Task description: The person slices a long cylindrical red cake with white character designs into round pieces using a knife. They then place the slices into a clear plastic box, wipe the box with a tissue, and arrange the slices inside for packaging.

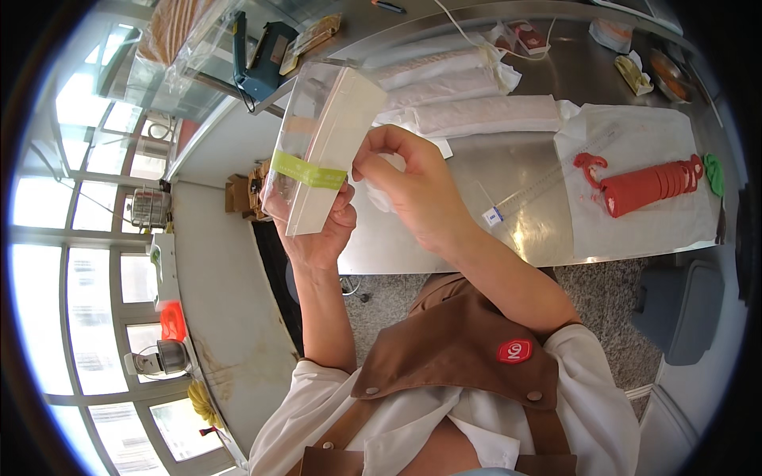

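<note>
My left hand [324,241] grips a food box [351,113] from below and holds it tilted above the near left of the steel table. The box has a white base and a clear plastic lid. A green printed paper band [306,169] runs across it. My right hand [417,184] is at the box's right side, thumb and forefinger brought together close to the band's end. Whether these fingertips pinch anything is not visible. Behind the right hand shows some whitish thin material [381,196], partly covered. The box's contents are hard to make out through the lid.
On the steel table [417,244], several paper-wrapped rolls [482,115] lie at the back. A red roll cake [643,185], partly sliced, rests on white paper [643,238] at right, with a green cloth [713,174] beside it. A clear ruler [550,172] lies between. A grey bin [681,312] stands below.
</note>
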Demonstrator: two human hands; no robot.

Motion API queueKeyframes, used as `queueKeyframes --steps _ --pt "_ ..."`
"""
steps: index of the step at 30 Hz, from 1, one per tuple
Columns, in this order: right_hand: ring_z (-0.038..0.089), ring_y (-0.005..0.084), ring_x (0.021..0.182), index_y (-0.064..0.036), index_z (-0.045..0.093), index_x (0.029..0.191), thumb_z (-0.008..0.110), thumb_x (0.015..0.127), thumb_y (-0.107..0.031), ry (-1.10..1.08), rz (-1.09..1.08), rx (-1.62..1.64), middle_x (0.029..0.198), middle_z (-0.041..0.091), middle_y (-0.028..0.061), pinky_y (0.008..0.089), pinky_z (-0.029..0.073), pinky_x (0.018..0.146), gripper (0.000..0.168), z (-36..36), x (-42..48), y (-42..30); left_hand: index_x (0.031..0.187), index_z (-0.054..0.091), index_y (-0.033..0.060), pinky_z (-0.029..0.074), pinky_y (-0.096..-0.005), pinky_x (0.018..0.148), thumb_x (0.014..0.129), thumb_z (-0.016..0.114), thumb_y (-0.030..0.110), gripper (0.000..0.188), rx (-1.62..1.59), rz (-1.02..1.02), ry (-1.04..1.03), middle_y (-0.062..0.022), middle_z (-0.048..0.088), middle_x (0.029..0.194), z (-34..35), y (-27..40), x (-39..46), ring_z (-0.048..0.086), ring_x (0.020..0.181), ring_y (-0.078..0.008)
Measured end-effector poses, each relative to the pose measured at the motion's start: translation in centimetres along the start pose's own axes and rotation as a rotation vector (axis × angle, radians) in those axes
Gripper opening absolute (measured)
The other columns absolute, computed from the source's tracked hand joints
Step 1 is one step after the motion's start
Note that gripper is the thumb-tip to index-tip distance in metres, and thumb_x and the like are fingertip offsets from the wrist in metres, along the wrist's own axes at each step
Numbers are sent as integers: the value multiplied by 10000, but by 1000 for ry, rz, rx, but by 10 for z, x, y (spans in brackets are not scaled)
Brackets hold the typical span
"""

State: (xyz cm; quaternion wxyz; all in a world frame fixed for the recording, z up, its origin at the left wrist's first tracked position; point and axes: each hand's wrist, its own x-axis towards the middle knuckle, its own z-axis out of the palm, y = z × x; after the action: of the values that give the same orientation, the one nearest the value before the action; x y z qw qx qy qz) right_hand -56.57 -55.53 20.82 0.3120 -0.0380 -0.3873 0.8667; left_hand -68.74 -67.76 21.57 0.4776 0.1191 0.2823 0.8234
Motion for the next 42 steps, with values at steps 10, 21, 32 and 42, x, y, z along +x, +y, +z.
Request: queueKeyframes --steps 10,21,32,42 --pt "590 101 820 47 587 929 570 871 -54 -20 -27 4 915 610 68 243 467 743 117 -1 2 4 1274 504 -43 530 -243 633 913 580 455 619 -214 -95 -118 -235 568 965 -11 -2 1 528 743 -217" --pt "526 63 765 8 588 949 582 891 -102 -19 -34 -104 889 599 36 225 426 644 124 -5 3 15 1265 474 -71 519 -258 658 898 608 440 643 -303 -135 -223 -206 523 1000 -10 -2 1 524 773 -182" --pt "534 50 739 -9 566 1011 609 958 -203 -43 -81 -48 942 594 34 218 419 570 205 -2 3 17 1225 459 -160 502 -229 626 804 708 573 881 -269 -152 -176 -202 531 1004 -12 -3 0 499 738 -159" --pt "576 105 818 1 552 955 548 954 -112 -121 -65 -174 931 592 46 267 473 759 113 -7 2 6 1255 470 -134 460 -229 609 828 665 555 834 -360 -217 -144 -205 560 1036 -18 -1 -3 494 749 -168"
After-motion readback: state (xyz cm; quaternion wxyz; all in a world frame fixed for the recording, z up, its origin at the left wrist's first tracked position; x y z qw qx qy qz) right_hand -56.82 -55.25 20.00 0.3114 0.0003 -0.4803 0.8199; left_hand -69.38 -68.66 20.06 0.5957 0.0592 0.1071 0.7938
